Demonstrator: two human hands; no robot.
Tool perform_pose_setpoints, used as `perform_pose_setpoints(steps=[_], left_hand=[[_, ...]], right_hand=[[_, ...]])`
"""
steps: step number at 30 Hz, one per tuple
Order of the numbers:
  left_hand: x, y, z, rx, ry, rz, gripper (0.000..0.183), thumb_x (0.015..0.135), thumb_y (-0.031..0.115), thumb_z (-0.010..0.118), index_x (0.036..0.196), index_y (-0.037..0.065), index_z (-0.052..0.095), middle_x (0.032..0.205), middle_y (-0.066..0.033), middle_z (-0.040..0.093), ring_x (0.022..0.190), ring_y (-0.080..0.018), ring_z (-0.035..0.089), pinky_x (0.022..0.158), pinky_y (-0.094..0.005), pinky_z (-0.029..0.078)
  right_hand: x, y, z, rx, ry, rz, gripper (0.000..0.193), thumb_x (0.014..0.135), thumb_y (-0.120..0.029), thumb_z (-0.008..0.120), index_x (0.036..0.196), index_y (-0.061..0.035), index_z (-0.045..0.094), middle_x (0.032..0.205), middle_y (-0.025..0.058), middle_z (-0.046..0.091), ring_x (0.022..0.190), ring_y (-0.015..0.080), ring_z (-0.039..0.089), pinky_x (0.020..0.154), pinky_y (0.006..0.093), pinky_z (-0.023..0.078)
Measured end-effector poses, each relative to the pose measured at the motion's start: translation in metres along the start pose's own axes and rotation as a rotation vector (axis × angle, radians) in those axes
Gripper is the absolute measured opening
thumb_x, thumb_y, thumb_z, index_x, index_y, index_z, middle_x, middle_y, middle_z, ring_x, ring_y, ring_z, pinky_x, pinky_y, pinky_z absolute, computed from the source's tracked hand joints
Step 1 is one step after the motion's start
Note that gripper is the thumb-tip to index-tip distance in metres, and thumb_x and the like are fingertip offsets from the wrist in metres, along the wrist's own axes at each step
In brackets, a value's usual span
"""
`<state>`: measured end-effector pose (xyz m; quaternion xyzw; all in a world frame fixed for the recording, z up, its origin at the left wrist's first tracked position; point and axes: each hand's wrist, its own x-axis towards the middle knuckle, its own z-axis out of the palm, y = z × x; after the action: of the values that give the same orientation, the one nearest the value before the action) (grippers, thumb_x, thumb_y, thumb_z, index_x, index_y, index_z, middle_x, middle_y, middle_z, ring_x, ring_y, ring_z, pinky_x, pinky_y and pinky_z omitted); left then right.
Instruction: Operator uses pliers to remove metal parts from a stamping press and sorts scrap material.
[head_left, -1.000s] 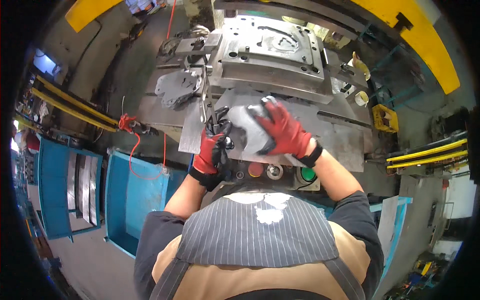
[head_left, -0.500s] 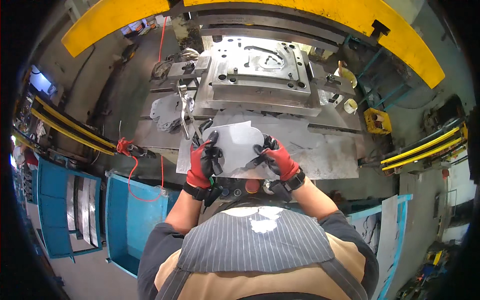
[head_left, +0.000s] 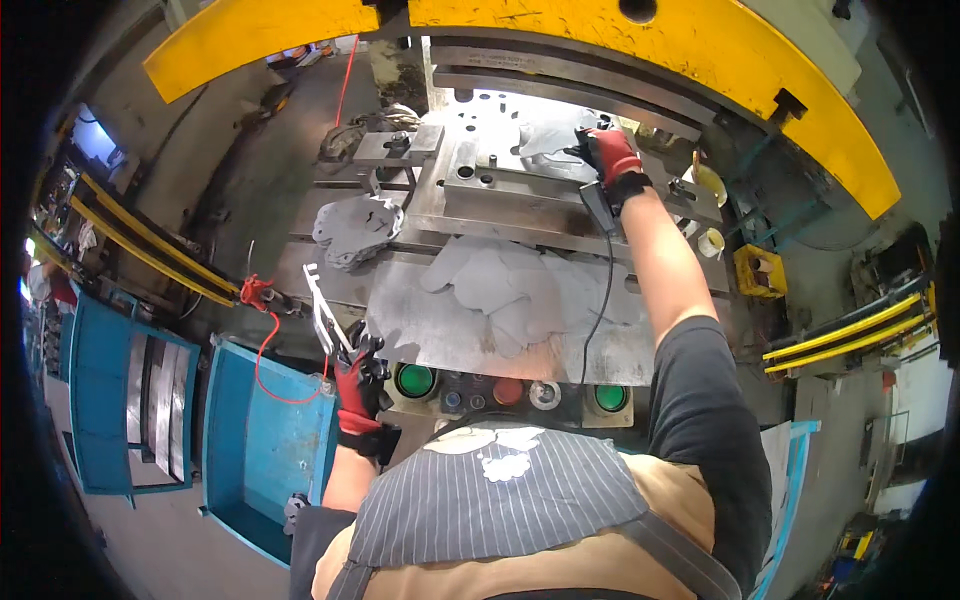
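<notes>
My right hand [head_left: 608, 157], in a red and black glove, reaches over the steel die [head_left: 520, 207] and grips the right edge of a flat grey sheet-metal blank [head_left: 550, 130], which lies on the die's top. Its fingertips are partly hidden. My left hand [head_left: 360, 390], gloved alike, is low at the left, closed round long metal tongs [head_left: 322, 312] whose jaws point up and away. More flat blanks [head_left: 490, 285] overlap on the metal plate [head_left: 410, 335] in front of the die. Shaped grey metal parts [head_left: 355, 230] are stacked left of the die.
A control panel with green buttons [head_left: 415, 380] and a red button [head_left: 507, 391] lies between plate and apron. A blue bin [head_left: 265, 440] stands at left, a grey part [head_left: 294, 512] by its right side. The yellow press guard [head_left: 560, 25] arches overhead. A yellow crate [head_left: 760, 272] stands right.
The blank has gone from between both hands onto the die with my right hand. My left hand has moved down and left with the tongs. A grey part now shows by the blue bin.
</notes>
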<state>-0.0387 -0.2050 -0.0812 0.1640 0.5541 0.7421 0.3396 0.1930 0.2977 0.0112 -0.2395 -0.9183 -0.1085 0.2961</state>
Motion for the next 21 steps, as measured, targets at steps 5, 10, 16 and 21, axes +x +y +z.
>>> perform_pose_setpoints(steps=[5,10,16,21], left_hand=[[-0.002,-0.023,-0.045,-0.11,0.106,0.015,0.023,0.081,0.014,0.054,0.101,0.003,0.055,0.08,-0.0039,0.059,0.049,-0.0057,0.047,0.042,-0.0184,0.037],[-0.009,0.002,-0.011,-0.103,0.116,-0.037,0.035,0.078,0.008,0.054,0.112,0.001,0.049,0.083,-0.0082,0.06,0.047,-0.0042,0.046,0.039,-0.0153,0.038],[0.019,-0.011,-0.031,0.173,0.055,0.144,0.022,0.079,0.01,0.056,0.1,0.004,0.058,0.074,-0.0028,0.059,0.05,-0.0068,0.046,0.048,-0.0185,0.04],[0.029,-0.059,-0.142,0.118,0.273,-0.018,0.02,0.077,0.009,0.06,0.096,0.003,0.06,0.078,-0.004,0.059,0.059,-0.0109,0.052,0.051,-0.0246,0.045]], right_hand=[[0.033,-0.026,0.001,-0.34,-0.559,0.103,0.035,0.085,-0.031,0.037,0.088,-0.0069,0.063,0.081,0.0169,0.062,0.077,0.031,0.06,0.072,0.0377,0.047],[0.042,-0.083,-0.027,-0.08,-0.583,0.509,0.037,0.076,-0.035,0.05,0.093,-0.0054,0.062,0.098,0.0152,0.06,0.09,0.0295,0.058,0.08,0.0363,0.045],[0.027,-0.106,-0.047,0.076,-0.165,0.422,0.043,0.066,-0.041,0.065,0.088,-0.0039,0.06,0.084,0.0185,0.061,0.079,0.0314,0.059,0.066,0.0377,0.046],[-0.124,-0.144,-0.115,0.58,0.061,0.576,0.032,0.071,-0.019,0.067,0.095,-0.002,0.056,0.083,0.013,0.061,0.078,0.0251,0.06,0.069,0.0314,0.046]])
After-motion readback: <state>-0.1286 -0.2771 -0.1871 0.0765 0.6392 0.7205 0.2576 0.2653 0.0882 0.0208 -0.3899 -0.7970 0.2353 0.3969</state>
